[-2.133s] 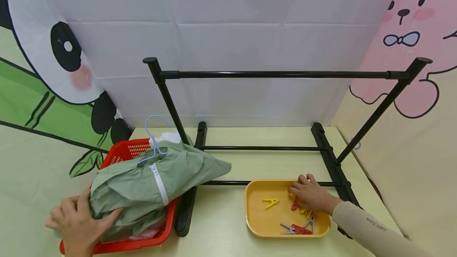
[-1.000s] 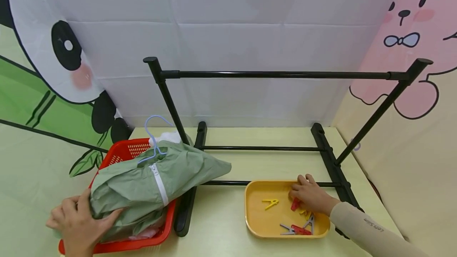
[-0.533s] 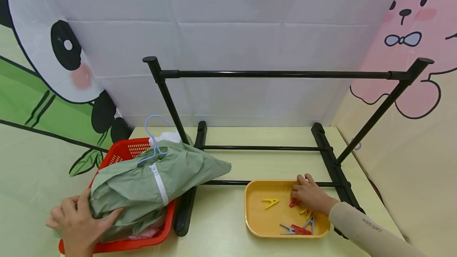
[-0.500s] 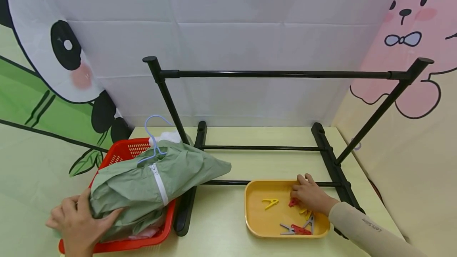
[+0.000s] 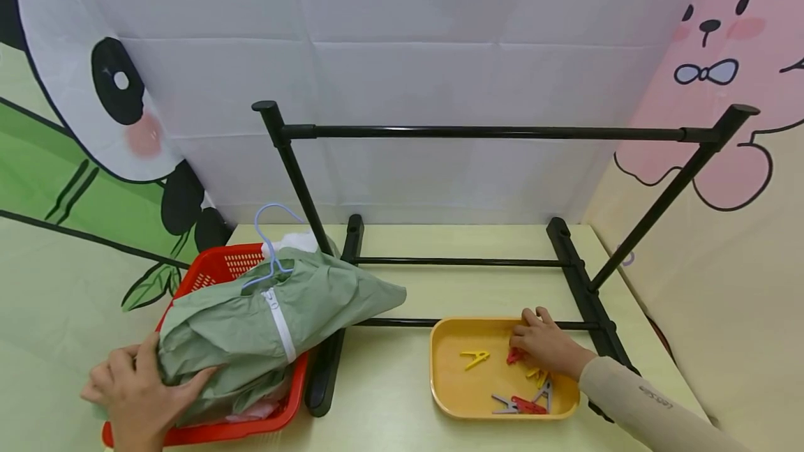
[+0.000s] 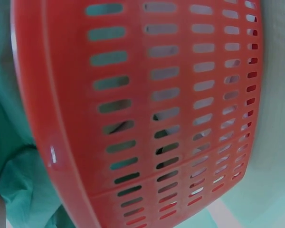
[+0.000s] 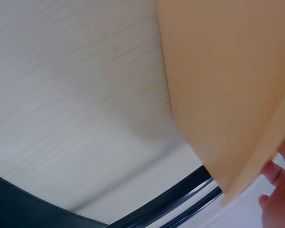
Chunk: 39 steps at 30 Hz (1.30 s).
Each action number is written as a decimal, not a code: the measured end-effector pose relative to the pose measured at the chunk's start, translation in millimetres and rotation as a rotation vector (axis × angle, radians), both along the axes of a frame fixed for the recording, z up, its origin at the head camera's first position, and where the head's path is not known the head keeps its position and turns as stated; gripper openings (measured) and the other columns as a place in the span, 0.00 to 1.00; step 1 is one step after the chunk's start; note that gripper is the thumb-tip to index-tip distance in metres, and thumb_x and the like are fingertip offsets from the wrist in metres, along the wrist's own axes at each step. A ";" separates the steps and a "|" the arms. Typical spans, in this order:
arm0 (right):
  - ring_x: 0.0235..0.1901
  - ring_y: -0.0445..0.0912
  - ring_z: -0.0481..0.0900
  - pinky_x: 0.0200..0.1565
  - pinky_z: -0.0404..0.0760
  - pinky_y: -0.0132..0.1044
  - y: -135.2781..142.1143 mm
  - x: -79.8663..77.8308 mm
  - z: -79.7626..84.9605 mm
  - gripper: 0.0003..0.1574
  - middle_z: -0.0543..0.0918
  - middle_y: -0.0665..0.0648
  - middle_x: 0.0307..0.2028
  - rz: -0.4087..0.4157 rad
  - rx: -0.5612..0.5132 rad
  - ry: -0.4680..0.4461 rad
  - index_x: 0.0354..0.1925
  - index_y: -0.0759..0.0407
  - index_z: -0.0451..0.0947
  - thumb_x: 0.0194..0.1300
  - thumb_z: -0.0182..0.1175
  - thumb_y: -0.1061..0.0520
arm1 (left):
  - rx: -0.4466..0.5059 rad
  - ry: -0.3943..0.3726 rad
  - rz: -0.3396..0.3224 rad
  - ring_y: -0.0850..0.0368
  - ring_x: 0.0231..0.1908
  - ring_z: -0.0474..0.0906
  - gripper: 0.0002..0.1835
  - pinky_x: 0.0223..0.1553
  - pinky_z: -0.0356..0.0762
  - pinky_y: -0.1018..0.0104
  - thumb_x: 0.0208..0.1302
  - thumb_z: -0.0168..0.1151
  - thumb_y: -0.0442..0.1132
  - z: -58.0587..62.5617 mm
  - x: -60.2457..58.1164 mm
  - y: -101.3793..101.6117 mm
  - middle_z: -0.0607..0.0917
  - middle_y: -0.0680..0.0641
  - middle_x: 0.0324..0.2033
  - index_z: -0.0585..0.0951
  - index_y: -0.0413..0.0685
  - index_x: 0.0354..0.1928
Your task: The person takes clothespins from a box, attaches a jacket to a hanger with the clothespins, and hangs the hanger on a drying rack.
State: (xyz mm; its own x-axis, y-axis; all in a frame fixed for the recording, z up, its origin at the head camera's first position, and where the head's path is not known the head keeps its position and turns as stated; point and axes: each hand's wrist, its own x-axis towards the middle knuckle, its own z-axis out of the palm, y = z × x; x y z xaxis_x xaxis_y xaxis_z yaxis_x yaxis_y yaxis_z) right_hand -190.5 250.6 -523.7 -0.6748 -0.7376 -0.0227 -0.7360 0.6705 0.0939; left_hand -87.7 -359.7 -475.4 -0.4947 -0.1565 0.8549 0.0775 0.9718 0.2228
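Observation:
A green zip garment (image 5: 239, 319) on a light-blue hanger (image 5: 269, 246) lies across the red basket (image 5: 216, 270) at left. My left hand (image 5: 141, 389) rests on its near left end, fingers spread and thumb lying over the cloth. In the left wrist view the slotted basket wall (image 6: 147, 104) fills most of the frame. Over at right, my right hand (image 5: 549, 345) reaches into the yellow tray (image 5: 452, 389), its fingertips pinching a red clothespin (image 5: 514, 356), partly hidden. A yellow clothespin (image 5: 475, 358) lies apart in the tray; grey and red ones (image 5: 529, 405) lie nearer.
A black garment rack (image 5: 484, 132) stands behind the tray and basket, its lower bar passing just behind the tray's far rim. The basket sits against the rack's left foot (image 5: 328, 375). White cloth (image 5: 296, 241) shows at the basket's back. A printed backdrop (image 5: 402, 75) rises behind.
The red clothespin has shifted and turned slightly at my right fingertips, and the right hand has moved a little. My left hand, the garment and the basket stay where they were.

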 end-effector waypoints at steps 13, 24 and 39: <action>0.41 0.49 0.65 0.47 0.65 0.50 2.2 -5.7 2.4 0.14 0.81 0.47 0.38 0.004 -0.023 -0.026 0.39 0.46 0.83 0.55 0.74 0.47 | -0.009 0.032 0.002 0.27 0.29 0.53 0.55 0.31 0.39 0.42 0.52 0.43 0.83 0.8 -1.7 -1.1 0.64 0.25 0.35 0.74 0.29 0.47; 0.41 0.48 0.64 0.47 0.65 0.50 2.1 -4.6 4.9 0.14 0.78 0.47 0.37 -0.008 -0.046 -0.081 0.40 0.47 0.82 0.57 0.74 0.48 | 0.017 0.001 0.003 0.26 0.31 0.53 0.58 0.32 0.39 0.40 0.51 0.40 0.85 0.4 0.0 -0.1 0.64 0.25 0.35 0.73 0.29 0.48; 0.41 0.48 0.64 0.46 0.66 0.48 4.5 -2.2 7.2 0.11 0.76 0.49 0.38 0.005 -0.069 -0.074 0.40 0.47 0.81 0.59 0.71 0.50 | 0.007 -0.003 0.005 0.26 0.31 0.54 0.58 0.31 0.40 0.40 0.50 0.41 0.85 -2.3 0.5 -2.1 0.64 0.25 0.35 0.73 0.29 0.48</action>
